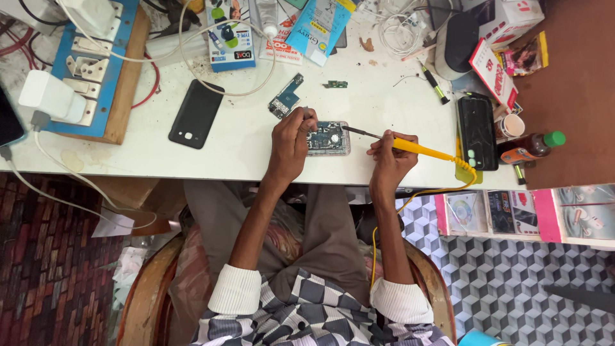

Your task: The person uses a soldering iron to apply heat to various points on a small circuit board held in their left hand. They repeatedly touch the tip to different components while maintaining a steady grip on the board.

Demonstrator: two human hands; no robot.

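Observation:
An opened phone (pixel 331 139) with its circuit board showing lies on the white table (pixel 243 154) near the front edge. My left hand (pixel 289 144) presses on its left end, fingers curled over the board. My right hand (pixel 388 157) grips a yellow-handled soldering iron (pixel 423 150); its dark tip points left and touches the phone's upper right corner. The iron's yellow cord runs down off the table beside my right arm.
A black phone back cover (pixel 195 114) and a small blue circuit board (pixel 286 96) lie to the left. A black phone (pixel 477 131), a green-capped bottle (pixel 528 146) and a screwdriver (pixel 434 83) sit to the right. A switch board with chargers (pixel 90 64) and cables fills the far left.

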